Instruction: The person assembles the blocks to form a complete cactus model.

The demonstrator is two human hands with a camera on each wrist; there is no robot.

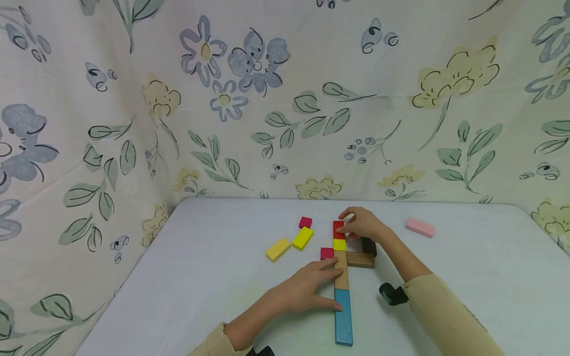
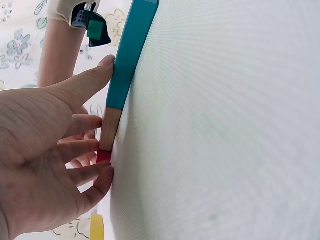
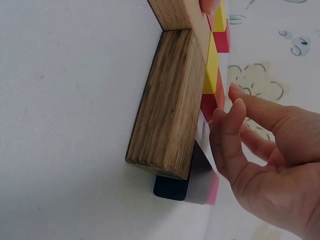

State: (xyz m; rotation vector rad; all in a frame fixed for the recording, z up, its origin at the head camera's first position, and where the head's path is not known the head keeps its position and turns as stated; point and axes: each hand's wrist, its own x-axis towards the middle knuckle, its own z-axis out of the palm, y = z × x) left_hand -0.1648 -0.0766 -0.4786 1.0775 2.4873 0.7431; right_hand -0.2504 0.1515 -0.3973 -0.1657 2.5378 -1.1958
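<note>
Monitoring remotely: my outspread left hand (image 1: 307,286) presumably steadies tan block (image 1: 342,283) and blue block (image 1: 344,324); right hand (image 1: 362,223), unclamped, touches red block (image 1: 338,236) beyond small yellow block (image 1: 340,244), likely for alignment.

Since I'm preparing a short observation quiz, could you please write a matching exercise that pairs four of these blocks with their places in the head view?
1. Blue block
2. Pink block
3. Brown wood-grain block
4. Small yellow block

A. Against the right side of the tan block
B. Between the red block and the tan block
C. Off alone at the right
D. At the tan block's near end

Pairs: 1-D, 2-C, 3-A, 4-B
</note>
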